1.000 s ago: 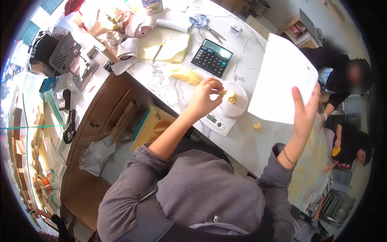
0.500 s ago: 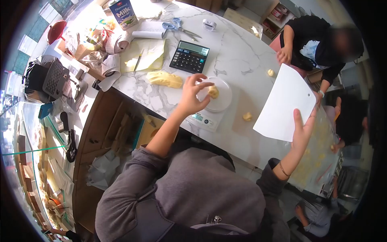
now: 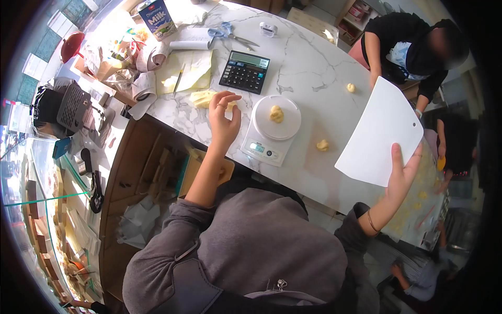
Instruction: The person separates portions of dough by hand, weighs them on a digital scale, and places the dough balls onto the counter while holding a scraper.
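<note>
At the veined white table (image 3: pixel 308 68) bearing a carton (image 3: pixel 158 20) labelled "Diamond Milk", your left hand (image 3: pixel 224 124) has fingers apart; your right hand (image 3: pixel 401 171) clamps a white sheet (image 3: pixel 379 136).

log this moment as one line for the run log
left hand: by long dough, contact unclear | right hand: holding white sheet | scale: dough lump on it | table: two loose dough pieces

scale display (image 3: pixel 257 147) too small to read; dough log (image 3: pixel 201 99) partly behind left hand (image 3: pixel 225 121)
</note>
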{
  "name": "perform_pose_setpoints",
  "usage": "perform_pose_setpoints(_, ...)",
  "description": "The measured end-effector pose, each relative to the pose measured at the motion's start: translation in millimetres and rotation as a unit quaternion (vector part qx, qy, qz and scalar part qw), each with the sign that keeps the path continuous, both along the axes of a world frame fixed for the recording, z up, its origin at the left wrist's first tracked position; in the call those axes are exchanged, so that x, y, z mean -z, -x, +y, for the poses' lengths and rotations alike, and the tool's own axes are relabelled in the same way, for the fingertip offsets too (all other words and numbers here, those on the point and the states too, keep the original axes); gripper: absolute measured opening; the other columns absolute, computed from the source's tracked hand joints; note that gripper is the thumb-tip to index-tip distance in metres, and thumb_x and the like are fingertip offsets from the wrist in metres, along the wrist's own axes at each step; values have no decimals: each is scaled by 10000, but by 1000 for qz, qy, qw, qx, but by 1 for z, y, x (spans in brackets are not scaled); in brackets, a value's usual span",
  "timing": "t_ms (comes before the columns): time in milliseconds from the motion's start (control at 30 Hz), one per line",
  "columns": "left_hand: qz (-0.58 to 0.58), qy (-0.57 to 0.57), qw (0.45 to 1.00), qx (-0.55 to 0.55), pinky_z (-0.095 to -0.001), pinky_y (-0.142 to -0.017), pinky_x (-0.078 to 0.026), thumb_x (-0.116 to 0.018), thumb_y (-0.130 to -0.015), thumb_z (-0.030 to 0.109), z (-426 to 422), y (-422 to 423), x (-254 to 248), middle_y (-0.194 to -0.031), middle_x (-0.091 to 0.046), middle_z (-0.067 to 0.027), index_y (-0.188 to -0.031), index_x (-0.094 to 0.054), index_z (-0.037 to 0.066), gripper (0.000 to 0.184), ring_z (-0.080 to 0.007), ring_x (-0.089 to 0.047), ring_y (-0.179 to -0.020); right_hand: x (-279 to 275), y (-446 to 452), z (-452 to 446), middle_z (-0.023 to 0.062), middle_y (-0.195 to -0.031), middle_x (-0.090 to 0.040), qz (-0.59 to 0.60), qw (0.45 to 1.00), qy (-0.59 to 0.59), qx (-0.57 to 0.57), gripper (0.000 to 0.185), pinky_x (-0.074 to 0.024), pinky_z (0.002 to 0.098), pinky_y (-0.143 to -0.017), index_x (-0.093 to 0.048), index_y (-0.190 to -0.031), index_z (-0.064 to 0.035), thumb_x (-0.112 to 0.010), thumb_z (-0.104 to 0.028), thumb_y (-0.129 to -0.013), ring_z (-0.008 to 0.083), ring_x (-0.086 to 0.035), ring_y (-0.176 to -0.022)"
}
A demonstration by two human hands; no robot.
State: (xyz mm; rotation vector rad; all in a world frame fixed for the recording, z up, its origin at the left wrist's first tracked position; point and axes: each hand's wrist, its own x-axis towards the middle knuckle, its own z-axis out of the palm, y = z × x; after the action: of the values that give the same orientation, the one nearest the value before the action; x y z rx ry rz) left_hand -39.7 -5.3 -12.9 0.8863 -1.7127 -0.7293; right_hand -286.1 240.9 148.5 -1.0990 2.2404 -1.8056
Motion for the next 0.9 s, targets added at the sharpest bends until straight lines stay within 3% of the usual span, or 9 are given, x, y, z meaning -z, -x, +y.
perform_pose_setpoints(467,-7,20,1000,17,-319,-720,-442,-541,-722,-43,-5,1,-3,-969,-568,-90,-873,-637,39,196,-241,-549,-890,7,-10,20,111,-1244,-462,-18,997,28,66,540,-334,288,-960,-320,-1326,29,-585,-87,-870,162,-448,-1107)
perform_pose_setpoints(733,20,-37,996,-77,-262,-671,-417,-543,-743,-49,16,-15,-3,-966,-568,-52,-898,-626,59,206,-146,-554,-827,-3,15,45,111,-1237,-465,-36,995,29,89,529,-347,286,-948,-322,-1329,15,-575,-84,-875,163,-454,-1099)
perform_pose_setpoints(900,22,-45,992,-115,-260,-672,-423,-539,-757,-49,20,-30,4,-969,-569,-53,-902,-628,55,199,-142,-559,-812,-2,28,47,112,-1246,-460,-40,997,37,51,527,-350,283,-946,-321,-1330,11,-572,-82,-877,164,-453,-1104)
